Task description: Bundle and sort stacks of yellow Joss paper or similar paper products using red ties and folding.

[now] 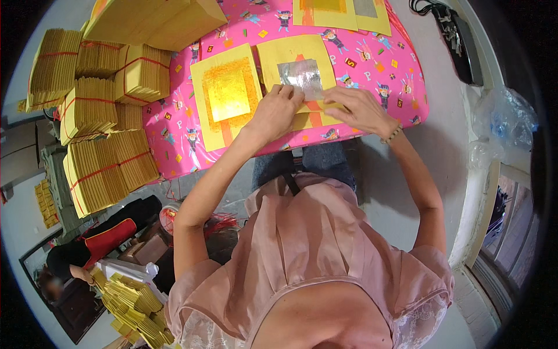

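A yellow paper sheet [267, 55] with a silver foil square [299, 74] lies on the pink table cover in front of me. My left hand [279, 109] is closed at the sheet's near edge, its curled fingertips on the paper just below the foil. My right hand [361, 110] hovers at the sheet's near right corner, fingers stretched and thumb a little apart, with nothing visible between them. Under the near edge shows more yellow paper [302, 121] with an orange stripe. To the left lies a yellow sheet with a gold foil square [226, 96] bordered in orange.
Bundles of folded yellow paper [110, 168] tied with red string are stacked at the left, beside a large yellow block [157, 23]. More sheets [325, 14] lie at the far edge. A black bag [459, 46] and clear plastic [505, 119] are right. Another person [107, 238] is lower left.
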The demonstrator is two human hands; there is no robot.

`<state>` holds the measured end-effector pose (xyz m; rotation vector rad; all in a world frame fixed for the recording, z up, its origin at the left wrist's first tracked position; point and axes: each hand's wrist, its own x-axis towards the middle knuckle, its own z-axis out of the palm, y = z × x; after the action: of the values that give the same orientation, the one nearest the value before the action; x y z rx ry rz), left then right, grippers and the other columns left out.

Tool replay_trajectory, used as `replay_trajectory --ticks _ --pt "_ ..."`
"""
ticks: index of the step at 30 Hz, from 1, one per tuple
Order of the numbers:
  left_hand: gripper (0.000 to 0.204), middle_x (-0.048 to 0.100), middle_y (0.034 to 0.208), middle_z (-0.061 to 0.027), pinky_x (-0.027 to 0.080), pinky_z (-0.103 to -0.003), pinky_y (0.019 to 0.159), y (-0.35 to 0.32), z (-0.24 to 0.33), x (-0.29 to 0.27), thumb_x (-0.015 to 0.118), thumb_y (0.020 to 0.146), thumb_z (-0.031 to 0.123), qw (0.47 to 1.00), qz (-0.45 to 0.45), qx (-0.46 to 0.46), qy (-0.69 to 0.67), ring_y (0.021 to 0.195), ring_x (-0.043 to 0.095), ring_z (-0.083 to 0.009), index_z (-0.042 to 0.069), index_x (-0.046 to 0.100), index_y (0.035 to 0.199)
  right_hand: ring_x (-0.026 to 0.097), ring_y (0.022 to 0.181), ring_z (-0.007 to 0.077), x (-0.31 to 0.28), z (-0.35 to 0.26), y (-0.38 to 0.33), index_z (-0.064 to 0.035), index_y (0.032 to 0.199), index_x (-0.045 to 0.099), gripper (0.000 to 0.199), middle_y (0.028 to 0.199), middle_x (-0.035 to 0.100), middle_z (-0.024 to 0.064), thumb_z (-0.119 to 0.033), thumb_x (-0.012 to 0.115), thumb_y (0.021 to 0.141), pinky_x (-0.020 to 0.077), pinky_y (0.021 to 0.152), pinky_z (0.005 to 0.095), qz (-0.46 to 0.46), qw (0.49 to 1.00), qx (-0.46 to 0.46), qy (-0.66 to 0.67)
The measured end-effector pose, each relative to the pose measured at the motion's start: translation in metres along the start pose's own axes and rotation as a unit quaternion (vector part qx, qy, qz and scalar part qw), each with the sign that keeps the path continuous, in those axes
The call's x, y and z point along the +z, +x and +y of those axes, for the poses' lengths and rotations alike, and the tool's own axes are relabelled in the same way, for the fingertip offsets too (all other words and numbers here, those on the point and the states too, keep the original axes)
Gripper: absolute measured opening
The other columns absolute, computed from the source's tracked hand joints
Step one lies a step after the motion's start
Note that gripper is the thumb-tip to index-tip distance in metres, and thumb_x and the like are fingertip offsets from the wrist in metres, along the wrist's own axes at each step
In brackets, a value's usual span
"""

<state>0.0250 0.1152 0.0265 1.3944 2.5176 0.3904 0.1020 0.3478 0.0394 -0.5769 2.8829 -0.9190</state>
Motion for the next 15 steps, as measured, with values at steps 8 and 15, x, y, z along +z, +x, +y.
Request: replay_trajectory --ticks 8,15 --pt "0.034 0.063 0.11 -0.0176 0.046 -0.044 0.092 0.023 -0.028 -0.03 0.056 0.089 0.014 0.993 -0.09 0.011 -0.07 0.102 0.057 -0.0368 0.005 0.059 0.122 0.057 0.115 0.0328 0.002 0.048 0.03 -0.0039 0.119 0.06 0.043 0.128 0.057 0.0145 -0.023 0.069 0.082 0.0444 0.1 0.0418 0.075 0.988 -0.124 -0.05" --pt "0.051 0.065 0.11 -0.0169 0.046 -0.036 0.089 0.036 -0.059 -0.076 0.064 0.088 0.028 0.938 -0.205 -0.042 -0.275 0.101 0.061 -0.0263 0.002 0.052 0.13 0.062 0.092 0.0328 0.011 0.067 0.046 0.0008 0.099 0.067 0.033 0.101 0.064 0.0183 -0.03 0.063 0.089 0.05 0.08 0.0404 0.073 0.997 0.021 0.01"
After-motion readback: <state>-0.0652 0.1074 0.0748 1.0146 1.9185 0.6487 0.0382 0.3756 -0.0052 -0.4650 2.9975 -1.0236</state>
